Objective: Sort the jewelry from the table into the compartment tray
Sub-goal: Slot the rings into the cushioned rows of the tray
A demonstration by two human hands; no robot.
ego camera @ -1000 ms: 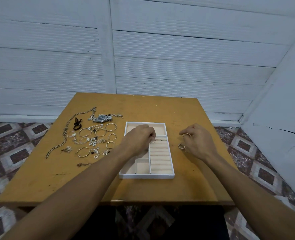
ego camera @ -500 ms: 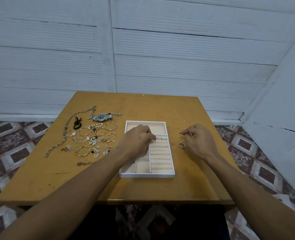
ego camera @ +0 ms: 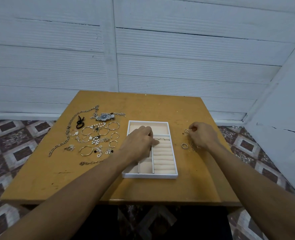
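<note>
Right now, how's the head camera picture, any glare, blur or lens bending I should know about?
Head view: dim, even light, no glare on the table; head view: wide lens bends the wall planks toward the edges; head view: jewelry pile left of the tray looks soft, rings by the right hand too small to read.

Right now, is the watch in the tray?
No, the watch lies on the table, out past the tray's far left corner.
</note>
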